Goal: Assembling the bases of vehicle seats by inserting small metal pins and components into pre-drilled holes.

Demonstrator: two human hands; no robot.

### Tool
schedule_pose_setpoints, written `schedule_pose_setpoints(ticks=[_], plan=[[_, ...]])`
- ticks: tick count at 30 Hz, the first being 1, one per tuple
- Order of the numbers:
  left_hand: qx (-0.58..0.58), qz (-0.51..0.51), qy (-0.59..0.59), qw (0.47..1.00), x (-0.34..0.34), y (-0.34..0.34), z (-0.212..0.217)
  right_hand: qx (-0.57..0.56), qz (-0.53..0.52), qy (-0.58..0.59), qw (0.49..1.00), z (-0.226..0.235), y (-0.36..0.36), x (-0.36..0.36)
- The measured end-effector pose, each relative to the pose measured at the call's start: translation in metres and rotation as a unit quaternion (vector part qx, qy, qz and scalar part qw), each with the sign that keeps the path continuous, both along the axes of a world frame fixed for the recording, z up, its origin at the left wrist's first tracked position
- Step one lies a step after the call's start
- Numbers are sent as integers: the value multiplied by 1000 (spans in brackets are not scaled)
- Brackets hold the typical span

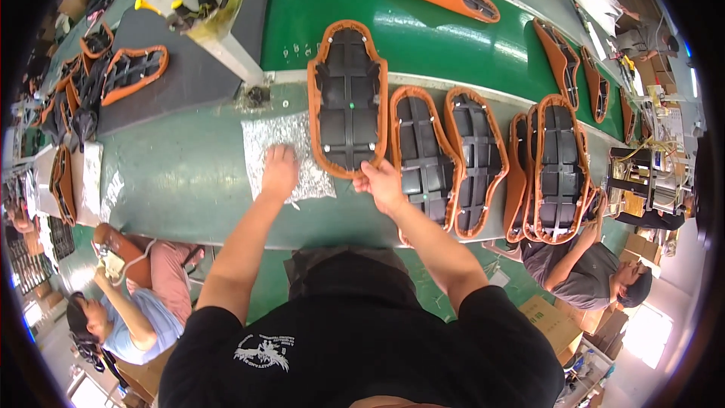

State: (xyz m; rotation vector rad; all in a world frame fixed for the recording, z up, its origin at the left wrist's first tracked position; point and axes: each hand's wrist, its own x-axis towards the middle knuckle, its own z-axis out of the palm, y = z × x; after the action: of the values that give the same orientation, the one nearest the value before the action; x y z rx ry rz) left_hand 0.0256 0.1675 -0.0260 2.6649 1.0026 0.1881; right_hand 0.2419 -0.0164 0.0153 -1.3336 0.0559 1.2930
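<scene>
In front of me an orange-brown upholstered panel lies with its black ribbed plastic backing facing up, its far end reaching the green belt. At its near edge my right hand is closed, thumb over the rim. Partly under the panel's left side is a crinkled silvery sheet. My left hand rests on that sheet, fingers stretched forward and bent slightly down, holding nothing that I can see. Just right of my right hand, another such panel lies beside a third panel.
A stack of panels stands farther right, beside a seated co-worker. Beyond the table, a green belt carries more panels. A metal post rises at the back left. Another co-worker sits at the lower left.
</scene>
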Motion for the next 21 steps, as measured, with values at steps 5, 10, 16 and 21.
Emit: schedule_pose_setpoints(ticks=[5,10,16,21], plan=[[-54,-28,-57,997,1,11,9,29,12,-59,998,-16,134,88],[-113,-48,-113,986,3,22,15,16,-65,-63,996,-25,203,133],[-120,-72,-142,980,-4,27,3,69,142,-202,967,2,175,112],[-92,-74,-71,990,14,28,22,68,17,-181,981,17,164,210]])
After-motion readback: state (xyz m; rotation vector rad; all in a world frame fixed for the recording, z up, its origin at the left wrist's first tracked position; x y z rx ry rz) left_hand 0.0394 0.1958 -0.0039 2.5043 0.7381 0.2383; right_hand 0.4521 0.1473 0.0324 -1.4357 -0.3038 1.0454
